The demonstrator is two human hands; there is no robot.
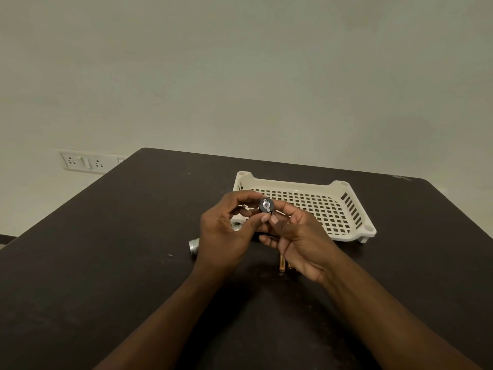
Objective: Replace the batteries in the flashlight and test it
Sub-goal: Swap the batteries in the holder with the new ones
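Observation:
A small black round battery holder [266, 205] with a metal contact on its end faces the camera, held above the table. My left hand [226, 231] and my right hand [293, 236] both pinch it with their fingertips. A silver flashlight part [194, 247] lies on the table just left of my left wrist; most of it is hidden by the hand. Under my right hand lie gold-coloured batteries [281, 264], only their ends showing.
A white perforated plastic tray [344, 206] stands on the dark table [120, 236] just behind my hands. A wall socket plate [85, 162] sits beyond the table's far left edge.

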